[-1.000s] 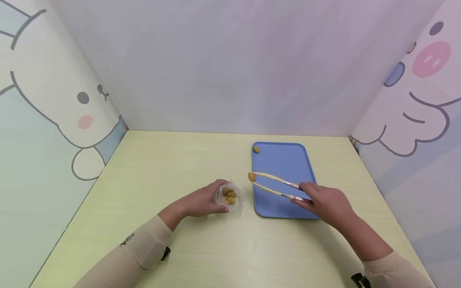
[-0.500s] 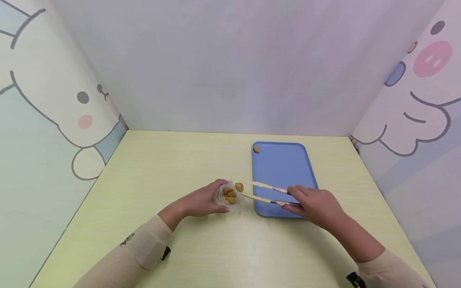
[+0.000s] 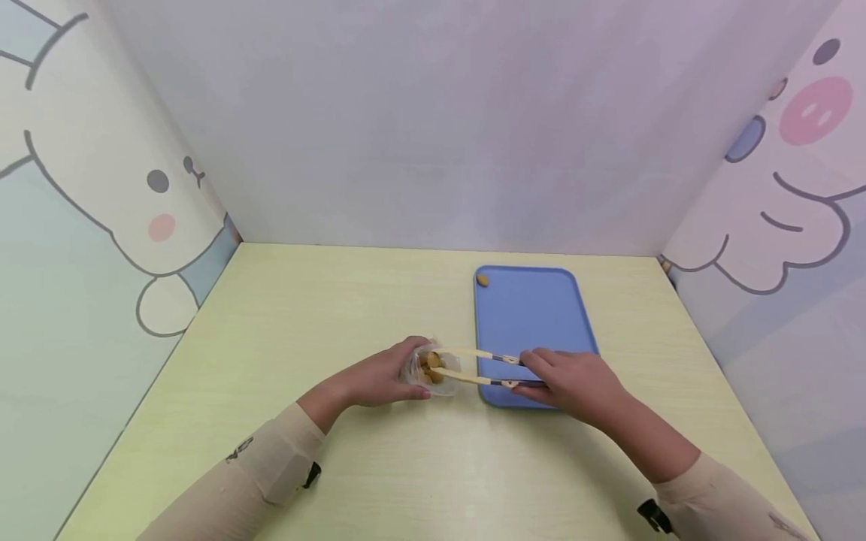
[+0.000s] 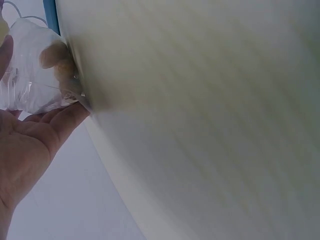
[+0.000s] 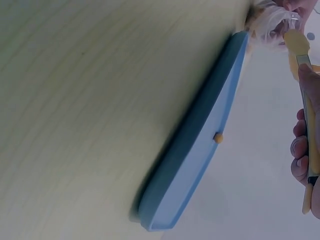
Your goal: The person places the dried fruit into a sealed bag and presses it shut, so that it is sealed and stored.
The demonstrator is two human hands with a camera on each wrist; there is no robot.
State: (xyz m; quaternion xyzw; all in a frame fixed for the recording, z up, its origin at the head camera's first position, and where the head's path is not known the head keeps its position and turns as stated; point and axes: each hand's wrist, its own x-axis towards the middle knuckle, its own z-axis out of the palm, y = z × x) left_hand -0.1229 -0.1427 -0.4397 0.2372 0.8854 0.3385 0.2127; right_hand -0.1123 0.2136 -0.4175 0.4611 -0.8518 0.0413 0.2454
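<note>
My left hand [image 3: 382, 377] grips a clear plastic bag [image 3: 450, 385] from its left side, thumb at the near edge. Several brown, nut-like ovals [image 4: 62, 65] show through the plastic in the left wrist view. My right hand [image 3: 575, 382] holds a pair of tongs [image 3: 473, 376] with long cream-coloured tips and metal-banded handles. The tips reach into the bag's mouth, with a brown oval [image 3: 434, 360] between them among the others. In the right wrist view the fingers [image 5: 299, 146] are curled round the tongs' handle.
A blue rectangular tray [image 3: 531, 315] lies on the pale wooden table [image 3: 338, 300], partly under the tongs and right hand. One brown oval [image 3: 482, 279] sits in its far left corner. Printed walls stand at the back and both sides.
My right hand has moved left with the tongs, carrying a brown oval from over the tray's left edge into the bag's mouth. The left hand and bag stay put.
</note>
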